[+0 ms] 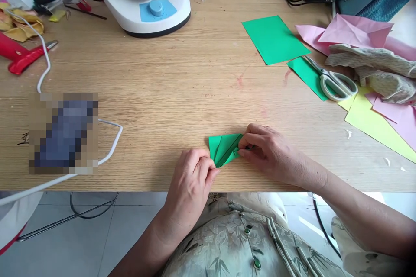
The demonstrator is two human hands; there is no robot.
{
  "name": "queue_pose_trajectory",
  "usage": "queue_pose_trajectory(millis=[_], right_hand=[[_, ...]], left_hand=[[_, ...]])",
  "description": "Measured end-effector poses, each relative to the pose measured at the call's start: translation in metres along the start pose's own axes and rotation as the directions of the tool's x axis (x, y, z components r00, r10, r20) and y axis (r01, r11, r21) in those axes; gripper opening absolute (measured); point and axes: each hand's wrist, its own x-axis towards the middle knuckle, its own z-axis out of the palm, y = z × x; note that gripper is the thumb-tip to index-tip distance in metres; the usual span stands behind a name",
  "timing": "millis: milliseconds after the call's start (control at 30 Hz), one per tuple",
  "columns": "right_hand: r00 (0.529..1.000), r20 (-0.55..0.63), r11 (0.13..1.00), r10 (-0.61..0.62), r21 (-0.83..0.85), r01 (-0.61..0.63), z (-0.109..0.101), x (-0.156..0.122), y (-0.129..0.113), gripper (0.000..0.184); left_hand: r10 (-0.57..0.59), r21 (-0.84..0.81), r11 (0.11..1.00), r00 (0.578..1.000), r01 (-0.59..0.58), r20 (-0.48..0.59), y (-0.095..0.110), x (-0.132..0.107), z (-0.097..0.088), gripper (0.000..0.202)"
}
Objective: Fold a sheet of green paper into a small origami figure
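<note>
A small piece of green paper [224,146] with several creases and a diagonal fold is held near the table's front edge. My left hand [195,173] pinches its lower left corner between thumb and fingers. On the other side, my right hand [269,151] grips the right end, its fingertips closed on the folded edge. Part of the paper is hidden behind the fingers of both hands.
Green sheets [274,39], scissors [339,84], yellow paper [370,117] and pink paper [355,30] lie at the right. A white fan [156,8] stands at the back. Leftward are a pixelated dark object [66,132], a white cable [112,151] and a red-handled tool [24,58].
</note>
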Motion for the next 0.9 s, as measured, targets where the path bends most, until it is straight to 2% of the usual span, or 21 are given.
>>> queue_pose_trajectory(millis=[333, 600, 900], right_hand=[[0.998, -0.007, 0.998, 0.062, -0.007, -0.062, 0.0004, 0.0039, -0.0049, 0.017], [0.998, -0.04, 0.998, 0.052, -0.028, -0.053, 0.0031, 0.0039, -0.0038, 0.017], [0.995, -0.042, 0.995, 0.087, -0.055, -0.089, 0.0031, 0.0049, -0.0061, 0.015]], left_hand=[[0.021, 0.001, 1.0, 1.0, -0.021, 0.013, -0.0012, 0.0014, -0.0037, 0.011], [0.058, 0.056, 0.997, 0.998, -0.058, 0.012, -0.0045, 0.0014, 0.0002, 0.011], [0.107, 0.029, 0.994, 0.994, -0.107, 0.01, -0.0055, 0.0013, -0.0034, 0.01]])
